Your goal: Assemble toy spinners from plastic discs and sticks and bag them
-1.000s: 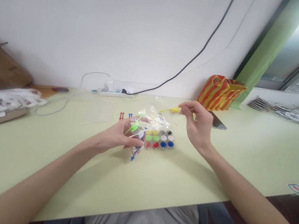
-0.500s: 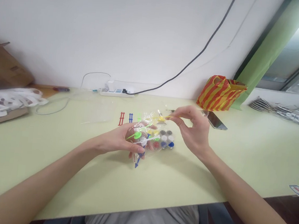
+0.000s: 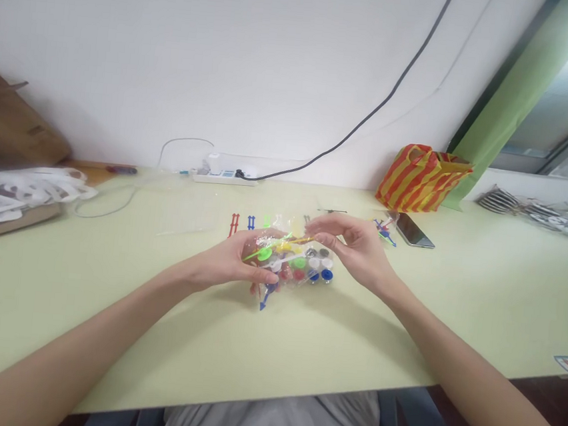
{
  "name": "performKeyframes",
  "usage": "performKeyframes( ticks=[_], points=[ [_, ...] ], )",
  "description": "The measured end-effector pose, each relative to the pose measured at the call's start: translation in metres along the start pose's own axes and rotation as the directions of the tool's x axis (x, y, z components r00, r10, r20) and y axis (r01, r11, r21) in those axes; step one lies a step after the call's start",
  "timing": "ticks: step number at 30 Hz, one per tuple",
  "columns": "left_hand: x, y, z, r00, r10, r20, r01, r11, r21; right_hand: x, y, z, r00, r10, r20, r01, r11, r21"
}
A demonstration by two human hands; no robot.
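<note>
Pinching a yellow spinner (image 3: 301, 240) in the right hand (image 3: 355, 250), at the clear bag (image 3: 283, 225) the left hand (image 3: 232, 258) grips. Green spinner (image 3: 264, 254) and white spinner (image 3: 275, 265) look bagged already; black spinner (image 3: 333, 211) and colored discs (image 3: 326, 275) still out on the table (image 3: 351, 353).

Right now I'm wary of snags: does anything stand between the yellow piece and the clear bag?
Nothing visible: the yellow piece in the right hand overlaps the clear bag in the left hand; whether film intervenes is unclear.

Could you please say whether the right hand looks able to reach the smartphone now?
Probably yes: the smartphone looks uncovered, with coloured plastic arrows beside it, though the right hand would likely first need to release the yellow arrow.
</note>
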State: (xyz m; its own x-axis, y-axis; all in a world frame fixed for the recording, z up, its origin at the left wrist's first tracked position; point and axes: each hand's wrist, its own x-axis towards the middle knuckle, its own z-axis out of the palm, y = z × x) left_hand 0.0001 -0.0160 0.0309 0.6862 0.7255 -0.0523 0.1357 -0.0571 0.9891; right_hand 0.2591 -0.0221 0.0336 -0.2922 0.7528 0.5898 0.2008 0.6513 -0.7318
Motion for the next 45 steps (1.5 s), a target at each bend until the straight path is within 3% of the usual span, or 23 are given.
performKeyframes(
  ticks=[3,7,10,12,17,20,23,36,42,45],
  points=[
    [0.0,0.0,0.0,1.0,0.008,0.008,-0.008,1.0,0.008,-0.001,0.0,0.003,0.998,-0.009,-0.06,0.007,0.999,-0.043],
    [0.0,-0.003,-0.001,1.0,0.016,0.008,-0.017,0.999,0.036,0.0,-0.002,0.005,0.997,-0.064,-0.053,0.059,0.995,-0.078],
    [0.002,-0.004,-0.002,0.997,0.044,-0.063,-0.043,0.999,0.014,0.007,0.009,-0.009,0.975,-0.099,-0.197,0.073,0.988,-0.137],
    [0.003,-0.004,-0.002,0.986,0.099,-0.136,-0.101,0.995,-0.006,0.013,0.029,-0.025,0.949,-0.085,-0.303,0.009,0.97,-0.244],
    [0.007,-0.003,-0.005,0.913,0.217,-0.346,-0.224,0.974,0.019,0.017,0.105,-0.054,0.982,0.133,-0.138,-0.191,0.731,-0.655],
    [0.009,-0.005,-0.007,0.891,0.211,-0.403,-0.215,0.976,0.035,0.018,0.138,-0.052,0.965,0.257,-0.051,-0.195,0.575,-0.794],
    [0.009,-0.008,-0.008,0.89,0.208,-0.406,-0.201,0.978,0.061,0.021,0.155,-0.046,0.945,0.326,-0.034,-0.201,0.493,-0.847],
    [0.009,-0.012,-0.007,0.938,0.128,-0.322,-0.112,0.991,0.068,0.026,0.162,-0.052,0.946,0.303,-0.12,-0.257,0.47,-0.844],
    [0.007,-0.007,-0.005,0.937,0.133,-0.324,-0.103,0.989,0.108,0.025,0.164,-0.047,0.953,0.297,0.059,-0.11,0.521,-0.847],
    [0.007,-0.006,-0.005,0.937,0.134,-0.323,-0.098,0.987,0.124,0.028,0.168,-0.046,0.955,0.284,0.083,-0.089,0.545,-0.834]
  ],
)
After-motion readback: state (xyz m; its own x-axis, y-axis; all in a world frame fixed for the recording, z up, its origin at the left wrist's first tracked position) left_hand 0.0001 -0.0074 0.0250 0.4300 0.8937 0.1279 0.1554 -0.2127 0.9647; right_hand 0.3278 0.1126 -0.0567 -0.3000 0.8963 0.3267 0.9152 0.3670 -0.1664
